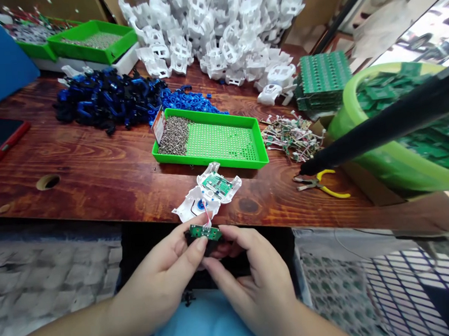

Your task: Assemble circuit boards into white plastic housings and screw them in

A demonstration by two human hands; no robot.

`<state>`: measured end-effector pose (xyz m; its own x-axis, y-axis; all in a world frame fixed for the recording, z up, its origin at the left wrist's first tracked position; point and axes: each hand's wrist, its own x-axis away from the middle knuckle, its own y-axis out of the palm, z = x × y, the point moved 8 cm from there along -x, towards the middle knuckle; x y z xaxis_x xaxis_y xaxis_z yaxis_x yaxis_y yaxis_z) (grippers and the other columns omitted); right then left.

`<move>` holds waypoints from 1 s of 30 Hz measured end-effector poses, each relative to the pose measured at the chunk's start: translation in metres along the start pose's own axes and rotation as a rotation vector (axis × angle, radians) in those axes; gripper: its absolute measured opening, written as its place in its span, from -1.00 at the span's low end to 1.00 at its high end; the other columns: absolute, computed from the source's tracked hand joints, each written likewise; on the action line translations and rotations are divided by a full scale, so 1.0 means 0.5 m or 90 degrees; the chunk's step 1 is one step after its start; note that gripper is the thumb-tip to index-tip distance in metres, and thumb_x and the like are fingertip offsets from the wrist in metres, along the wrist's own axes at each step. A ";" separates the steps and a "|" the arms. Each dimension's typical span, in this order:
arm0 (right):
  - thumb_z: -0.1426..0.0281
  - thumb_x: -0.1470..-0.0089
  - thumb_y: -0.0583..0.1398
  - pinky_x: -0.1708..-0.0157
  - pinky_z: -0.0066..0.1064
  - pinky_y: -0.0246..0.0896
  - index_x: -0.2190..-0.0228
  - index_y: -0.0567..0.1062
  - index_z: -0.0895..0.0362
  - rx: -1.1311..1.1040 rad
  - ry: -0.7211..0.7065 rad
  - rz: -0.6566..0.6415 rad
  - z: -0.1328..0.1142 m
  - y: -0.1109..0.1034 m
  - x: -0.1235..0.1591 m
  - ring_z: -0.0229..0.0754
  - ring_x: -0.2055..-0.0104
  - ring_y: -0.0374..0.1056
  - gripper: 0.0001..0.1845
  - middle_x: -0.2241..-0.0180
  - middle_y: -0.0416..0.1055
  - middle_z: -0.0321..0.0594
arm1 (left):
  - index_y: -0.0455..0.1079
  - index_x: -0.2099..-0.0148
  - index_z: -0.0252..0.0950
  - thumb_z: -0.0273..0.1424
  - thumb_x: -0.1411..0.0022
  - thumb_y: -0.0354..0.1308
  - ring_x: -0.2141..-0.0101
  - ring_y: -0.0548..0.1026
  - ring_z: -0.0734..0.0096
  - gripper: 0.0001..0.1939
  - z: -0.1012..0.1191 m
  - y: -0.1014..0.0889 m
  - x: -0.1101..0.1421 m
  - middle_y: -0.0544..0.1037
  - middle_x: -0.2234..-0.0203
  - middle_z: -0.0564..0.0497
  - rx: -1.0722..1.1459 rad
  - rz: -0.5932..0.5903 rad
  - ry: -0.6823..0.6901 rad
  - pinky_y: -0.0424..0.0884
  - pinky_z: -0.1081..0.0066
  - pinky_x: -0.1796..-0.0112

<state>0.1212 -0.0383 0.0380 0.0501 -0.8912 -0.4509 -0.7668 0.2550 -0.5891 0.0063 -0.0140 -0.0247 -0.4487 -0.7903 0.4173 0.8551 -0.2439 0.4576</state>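
Gripping a small green circuit board (215, 234) over your lap, just off the edge of the surface (107, 180), your left hand (160, 271) lays its thumb across it. Your right hand (261, 267) curls partly closed at the board's other end; whether it grips cannot be told. Wires (207, 219) lead toward the opened white shell (187, 208), near the green tray (209, 161).

From the wearer's head, one camera is facing forward and down. It is viewing the table (95, 168) from nearby.
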 end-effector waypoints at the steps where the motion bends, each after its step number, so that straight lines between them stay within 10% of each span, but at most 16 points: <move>1: 0.42 -0.07 0.26 0.36 -0.45 0.42 0.08 0.36 0.16 0.007 0.004 0.001 0.000 -0.001 0.000 -0.29 0.38 0.42 -0.64 0.39 0.46 -0.29 | 0.33 -0.17 -0.14 -0.31 -0.31 0.13 0.03 0.52 0.38 -0.61 -0.002 0.001 -0.002 0.60 0.08 0.06 0.013 0.001 -0.003 0.43 0.54 0.03; 12: 0.45 -0.01 0.24 0.43 -0.41 0.43 0.21 0.41 0.15 0.048 -0.026 0.009 -0.012 -0.009 -0.008 -0.23 0.42 0.43 -0.75 0.42 0.46 -0.24 | 0.27 -0.21 -0.22 -0.32 -0.34 0.07 -0.09 0.43 0.29 -0.59 0.003 0.011 0.000 0.54 -0.04 -0.04 -0.069 -0.022 0.057 0.40 0.44 -0.06; 17: 0.49 -0.05 0.24 0.25 -0.35 0.45 0.06 0.34 0.19 0.051 -0.129 0.044 -0.025 -0.026 0.000 -0.18 0.21 0.45 -0.62 0.24 0.49 -0.09 | 0.04 -0.34 -0.08 -0.42 -0.39 -0.03 -0.24 0.21 0.37 -0.49 0.031 0.016 0.017 0.38 -0.20 0.05 -0.284 -0.069 0.224 0.27 0.50 -0.15; 23: 0.54 -0.06 0.27 0.07 -0.34 0.40 0.15 0.40 0.26 0.053 -0.313 0.039 -0.031 -0.039 0.020 -0.22 0.17 0.46 -0.72 0.26 0.51 -0.10 | -0.28 -0.39 0.04 -0.60 -0.32 -0.04 -0.09 0.42 0.42 -0.23 0.053 0.047 0.046 0.41 -0.15 0.06 -0.527 -0.174 0.418 0.39 0.53 -0.03; 30: 0.59 0.00 0.28 -0.02 -0.34 0.41 0.33 0.45 0.24 0.122 -0.434 0.109 -0.020 -0.046 0.050 -0.22 0.13 0.45 -0.85 0.26 0.45 -0.15 | 0.09 -0.26 -0.08 -0.57 -0.30 0.03 0.01 0.52 0.42 -0.47 0.054 0.036 0.040 0.52 -0.04 0.02 -0.561 -0.135 0.383 0.44 0.51 0.00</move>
<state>0.1336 -0.0703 0.0470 0.3743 -0.4171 -0.8282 -0.6772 0.4872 -0.5514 0.0055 -0.0191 0.0130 -0.6137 -0.7719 -0.1661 0.7687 -0.5361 -0.3489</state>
